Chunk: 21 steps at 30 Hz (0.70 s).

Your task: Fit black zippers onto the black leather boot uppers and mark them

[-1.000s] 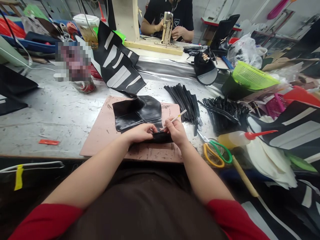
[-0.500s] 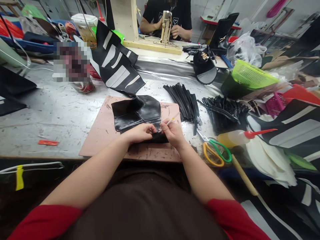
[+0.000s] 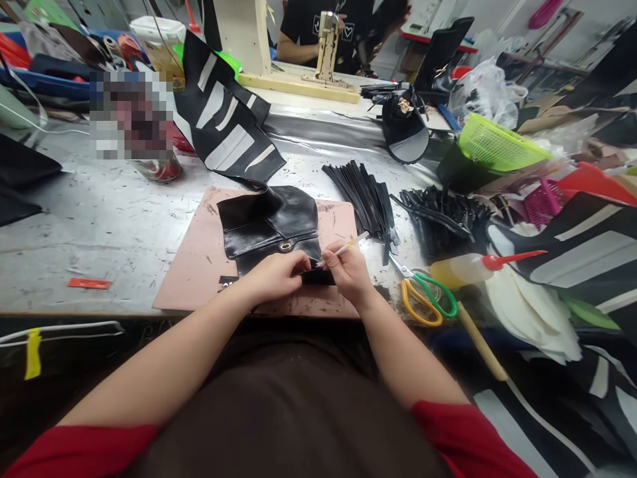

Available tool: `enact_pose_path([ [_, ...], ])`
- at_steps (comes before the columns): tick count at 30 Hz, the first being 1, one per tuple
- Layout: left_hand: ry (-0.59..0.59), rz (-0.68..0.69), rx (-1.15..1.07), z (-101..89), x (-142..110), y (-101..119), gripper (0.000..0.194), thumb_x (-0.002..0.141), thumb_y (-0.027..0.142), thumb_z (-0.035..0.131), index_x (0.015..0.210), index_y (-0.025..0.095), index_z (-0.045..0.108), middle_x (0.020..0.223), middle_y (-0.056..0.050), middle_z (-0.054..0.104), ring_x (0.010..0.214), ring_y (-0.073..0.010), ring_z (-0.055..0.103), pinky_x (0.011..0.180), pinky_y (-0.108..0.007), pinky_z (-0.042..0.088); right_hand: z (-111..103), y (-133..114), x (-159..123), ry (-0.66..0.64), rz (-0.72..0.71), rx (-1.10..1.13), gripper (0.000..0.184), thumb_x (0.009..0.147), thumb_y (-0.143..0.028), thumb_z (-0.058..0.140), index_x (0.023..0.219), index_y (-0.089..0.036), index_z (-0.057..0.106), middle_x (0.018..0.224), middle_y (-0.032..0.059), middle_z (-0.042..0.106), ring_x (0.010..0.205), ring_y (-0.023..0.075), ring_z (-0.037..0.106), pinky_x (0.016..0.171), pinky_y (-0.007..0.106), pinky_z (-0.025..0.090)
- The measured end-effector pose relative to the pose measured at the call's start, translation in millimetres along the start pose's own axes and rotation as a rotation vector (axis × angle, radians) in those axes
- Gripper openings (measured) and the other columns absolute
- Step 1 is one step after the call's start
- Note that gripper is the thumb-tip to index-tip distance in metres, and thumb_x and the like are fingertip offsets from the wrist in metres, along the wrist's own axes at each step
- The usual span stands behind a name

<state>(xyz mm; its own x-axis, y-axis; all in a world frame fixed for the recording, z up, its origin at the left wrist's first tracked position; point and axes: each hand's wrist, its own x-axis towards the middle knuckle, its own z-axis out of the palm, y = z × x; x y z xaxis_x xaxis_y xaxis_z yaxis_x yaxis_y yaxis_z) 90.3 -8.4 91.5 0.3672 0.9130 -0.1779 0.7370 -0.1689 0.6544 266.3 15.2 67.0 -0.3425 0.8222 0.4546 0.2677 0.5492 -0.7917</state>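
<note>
A black leather piece (image 3: pixel 293 211), folded and glossy, lies on a pink board (image 3: pixel 184 269) in front of me. A small gold-coloured oval fitting (image 3: pixel 285 246) sits on a tab along its seam. My left hand (image 3: pixel 276 273) is closed at the near edge of the leather, thumb and fingers pinching it. Just to the right, my right hand (image 3: pixel 351 273) grips a thin white stick with a yellow band (image 3: pixel 355 240), its lower end pointing down at the leather's edge. The fingers partly hide that tip.
Black leather strips (image 3: pixel 355 199) are stacked behind the board. Scissors (image 3: pixel 423 295), a bottle of yellow liquid (image 3: pixel 460 271) and a wooden-handled tool (image 3: pixel 480 338) lie at right. White-patched black panels (image 3: pixel 226 126) extend behind the leather. Across the table, a person (image 3: pixel 303 30) sits behind a machine (image 3: pixel 328 50).
My left hand has shifted slightly down and left, exposing the gold-coloured fitting. The white stick has tilted flatter in my right hand. The person opposite has raised a dark piece.
</note>
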Motion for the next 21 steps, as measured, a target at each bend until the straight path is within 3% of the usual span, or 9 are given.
enact_pose_path([
  [7, 0.074, 0.112, 0.248, 10.0, -12.2, 4.9, 0.024, 0.072, 0.016, 0.045, 0.094, 0.021, 0.055, 0.086, 0.0, 0.066, 0.078, -0.0168, 0.062, 0.069, -0.028, 0.045, -5.6, -8.2, -8.5, -0.005, 0.009, 0.032, 0.018, 0.088, -0.03, 0.045, 0.075, -0.02, 0.049, 0.058, -0.0023, 0.054, 0.054, 0.0112, 0.059, 0.054, 0.021, 0.045],
  [15, 0.411, 0.575, 0.58, 39.6, -25.9, -5.2, 0.02, 0.083, 0.012, 0.038, 0.075, 0.015, 0.055, 0.07, -0.003, 0.062, 0.066, -0.0149, 0.057, 0.058, -0.025, 0.044, -12.3, -26.3, -27.6, -0.094, 0.058, -0.116, 0.02, 0.09, -0.03, 0.042, 0.073, -0.02, 0.049, 0.059, -0.0017, 0.054, 0.054, 0.011, 0.053, 0.053, 0.022, 0.041],
  [21, 0.466, 0.624, 0.623, 41.9, -25.6, -4.3, 0.022, 0.087, 0.013, 0.038, 0.07, 0.016, 0.051, 0.065, -0.001, 0.058, 0.062, -0.0128, 0.053, 0.058, -0.024, 0.042, -10.1, -26.8, -35.9, -0.083, 0.081, -0.13, 0.019, 0.089, -0.028, 0.043, 0.074, -0.02, 0.05, 0.062, -0.0011, 0.056, 0.056, 0.0115, 0.054, 0.056, 0.023, 0.041],
])
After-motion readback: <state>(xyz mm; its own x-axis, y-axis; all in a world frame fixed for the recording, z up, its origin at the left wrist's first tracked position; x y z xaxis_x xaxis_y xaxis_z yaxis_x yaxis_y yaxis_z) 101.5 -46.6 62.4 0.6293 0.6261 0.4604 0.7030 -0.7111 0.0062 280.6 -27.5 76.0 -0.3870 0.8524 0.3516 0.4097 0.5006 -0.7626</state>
